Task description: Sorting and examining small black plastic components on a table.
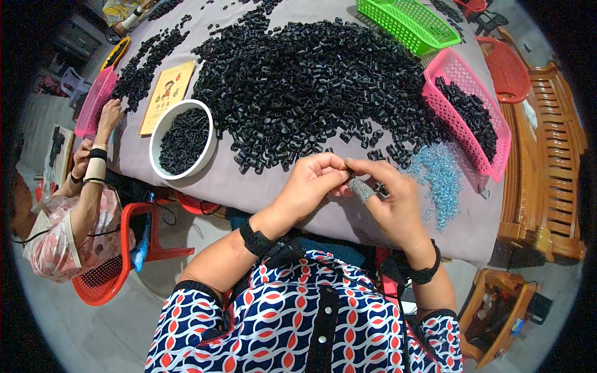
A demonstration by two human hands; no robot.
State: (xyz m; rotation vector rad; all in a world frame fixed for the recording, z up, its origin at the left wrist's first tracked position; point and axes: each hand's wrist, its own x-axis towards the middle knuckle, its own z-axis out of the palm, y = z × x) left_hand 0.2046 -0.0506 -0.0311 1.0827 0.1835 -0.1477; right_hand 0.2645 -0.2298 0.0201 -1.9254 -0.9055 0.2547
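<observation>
My left hand (315, 183) and my right hand (390, 196) meet over the table's near edge, fingertips pinched together. Between them is a small dark piece, mostly hidden by the fingers; it looks like one of the black plastic pieces. A grey wrap covers my right thumb, and a few black pieces seem to show inside the curled right fingers. Just beyond my hands spreads a big heap of short, black, tube-like plastic pieces (311, 87). To the right of my right hand lies a pile of small, clear bluish pieces (440, 180).
A white bowl (210, 149) of thin black pieces stands at left, beside a yellow booklet (151, 118). A pink basket (502, 140) holding black pieces and a green basket (429, 45) sit at right. Another person (93, 217) works at the left edge near a red chair (127, 248).
</observation>
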